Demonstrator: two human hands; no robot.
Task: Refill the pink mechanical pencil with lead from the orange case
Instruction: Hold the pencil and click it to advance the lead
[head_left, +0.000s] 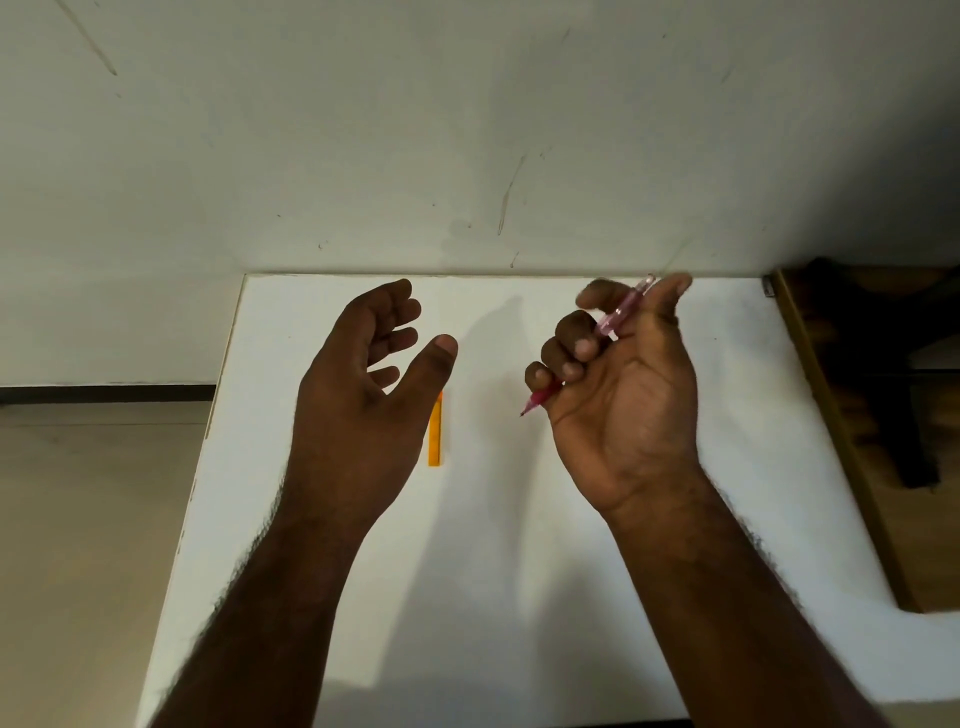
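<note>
While our right hand (618, 374) gripped the pink mechanical pencil (615, 319) right of the orange case (435, 434) on the counter (519, 519), our left hand (363, 374) hovered slack, empty; we judged uncapping steadily best.

The translucent pink plastic mechanical pencil (613, 325) is slanting tip-down, off the white worktop (519, 519). The slim orange plastic lead case (435, 434) is lying flat there, well apart.
</note>
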